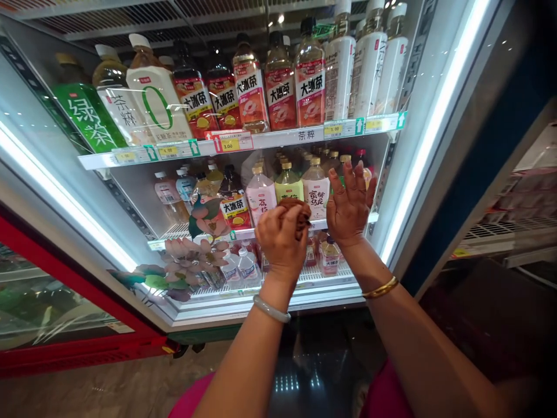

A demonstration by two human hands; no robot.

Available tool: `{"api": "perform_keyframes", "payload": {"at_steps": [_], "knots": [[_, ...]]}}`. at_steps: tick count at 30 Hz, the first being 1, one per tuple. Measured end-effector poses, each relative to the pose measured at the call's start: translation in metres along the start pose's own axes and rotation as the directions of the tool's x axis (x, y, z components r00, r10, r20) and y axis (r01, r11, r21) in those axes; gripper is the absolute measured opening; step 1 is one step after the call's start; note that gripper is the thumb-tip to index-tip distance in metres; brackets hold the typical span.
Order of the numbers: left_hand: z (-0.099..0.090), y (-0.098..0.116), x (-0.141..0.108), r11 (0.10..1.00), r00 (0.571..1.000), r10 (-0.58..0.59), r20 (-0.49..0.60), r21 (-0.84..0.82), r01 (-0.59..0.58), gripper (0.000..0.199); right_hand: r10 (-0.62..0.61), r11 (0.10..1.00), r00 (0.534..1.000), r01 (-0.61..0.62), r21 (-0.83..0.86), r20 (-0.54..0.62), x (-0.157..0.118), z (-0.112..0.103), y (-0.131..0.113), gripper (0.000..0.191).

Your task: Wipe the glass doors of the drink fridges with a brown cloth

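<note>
My left hand is closed around a crumpled brown cloth, in front of the middle shelf of a lit drinks cooler. My right hand is spread, palm forward and fingers up, and appears to rest on the glass door. Flower decals and reflections show on the glass left of my hands. Behind the hands stand a pink-labelled bottle, a yellow-green-labelled bottle and a white-labelled bottle. My fingers hide parts of other bottles.
Large tea bottles line the upper shelf, which carries price tags. Small bottles stand on the lowest rack. A red-framed cooler adjoins at left. At right is a dark blue frame, with more shelving beyond.
</note>
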State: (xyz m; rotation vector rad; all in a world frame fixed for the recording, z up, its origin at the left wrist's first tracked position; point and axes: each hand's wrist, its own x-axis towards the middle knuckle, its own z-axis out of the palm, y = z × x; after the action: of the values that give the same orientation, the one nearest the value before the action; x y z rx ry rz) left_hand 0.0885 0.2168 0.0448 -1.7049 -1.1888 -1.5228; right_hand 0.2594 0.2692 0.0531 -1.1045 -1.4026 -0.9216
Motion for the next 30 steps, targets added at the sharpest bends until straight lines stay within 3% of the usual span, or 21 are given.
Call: {"api": "perform_keyframes", "payload": {"at_steps": [5,8,12,14,19,21,24,27,30], "knots": [[0.016,0.025,-0.031,0.991,0.982,0.133,0.133,-0.051,-0.127,0.036,0.032,0.999,0.999,-0.032,-0.002,0.033,0.001,0.000,-0.001,0.052],[0.009,0.017,-0.017,0.988,0.980,0.135,0.143,-0.099,-0.122,0.037,0.058,0.998,0.996,-0.059,0.024,0.073,0.003,-0.003,-0.004,0.052],[-0.006,0.000,0.017,0.997,1.000,-0.002,0.025,-0.080,0.004,0.036,0.066,0.998,0.995,-0.067,0.010,0.077,0.004,-0.007,-0.009,0.052],[-0.006,0.001,0.022,0.997,0.999,-0.039,0.003,-0.070,0.040,0.035,0.051,0.999,0.997,-0.051,-0.006,0.058,0.004,-0.007,-0.011,0.051],[0.004,0.023,-0.010,0.993,0.974,0.104,0.199,-0.077,-0.090,0.033,0.051,0.999,0.998,-0.051,0.000,0.034,0.004,-0.005,-0.009,0.051],[0.003,0.023,-0.014,0.986,0.961,0.156,0.228,-0.094,-0.137,0.034,0.045,0.999,0.998,-0.045,0.002,0.032,0.004,-0.005,-0.008,0.051],[-0.008,0.009,0.005,0.990,0.984,0.131,0.118,-0.071,-0.123,0.036,0.038,0.999,0.999,-0.038,0.006,0.036,0.004,-0.008,-0.008,0.051],[-0.020,-0.009,0.031,0.999,0.999,0.033,-0.037,-0.009,-0.033,0.036,0.036,0.999,0.998,-0.037,0.025,0.055,0.004,-0.009,-0.009,0.052],[-0.016,-0.014,0.027,1.000,0.999,-0.012,-0.032,0.026,0.013,0.036,0.066,0.997,0.994,-0.070,0.040,0.086,0.003,-0.009,-0.010,0.054]]}}
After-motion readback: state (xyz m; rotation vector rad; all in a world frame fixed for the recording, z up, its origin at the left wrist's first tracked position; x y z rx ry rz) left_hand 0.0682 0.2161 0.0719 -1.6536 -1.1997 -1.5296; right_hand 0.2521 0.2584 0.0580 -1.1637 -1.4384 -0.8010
